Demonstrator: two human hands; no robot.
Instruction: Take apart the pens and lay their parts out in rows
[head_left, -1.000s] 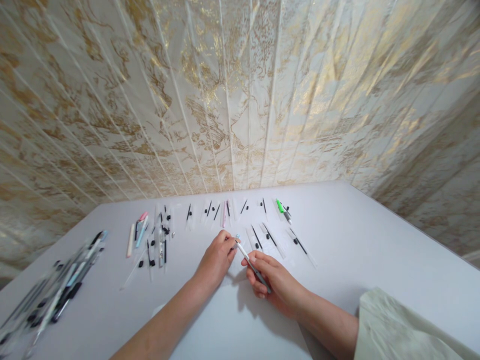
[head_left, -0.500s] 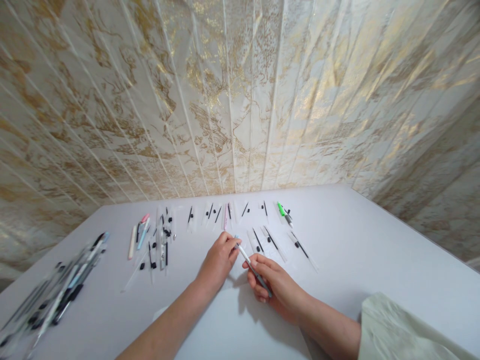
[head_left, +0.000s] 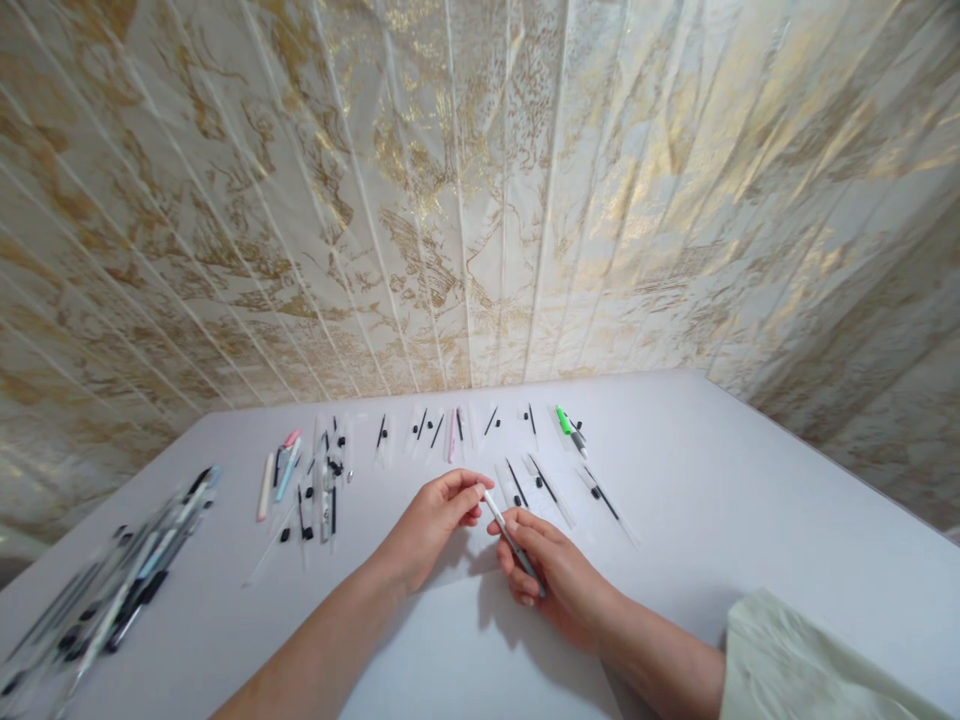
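Note:
A slim pen (head_left: 519, 551) with a white upper part and a grey lower part slants between my two hands. My right hand (head_left: 551, 565) is closed around its grey part. At the pen's white upper end, the thumb and fingertips of my left hand (head_left: 442, 515) pinch together and hide the very tip. Just beyond the hands lie clear pen barrels, black refills (head_left: 517, 482) and small black caps (head_left: 538, 482). Below my hands is a white sheet (head_left: 480, 650) on the table.
Many pens (head_left: 142, 565) lie heaped at the left. A pink-and-white pen (head_left: 265, 487) and a light-blue pen (head_left: 287, 470) rest near more loose parts. Toward the back are a pink pen (head_left: 451, 435) and a green pen (head_left: 563, 420). A gold-patterned curtain (head_left: 450, 200) borders the table (head_left: 750, 480).
My left hand has turned, its thumb now on top at the pen's upper end. The light-blue bit seen there earlier is hidden. My right hand keeps its grip, nearly still.

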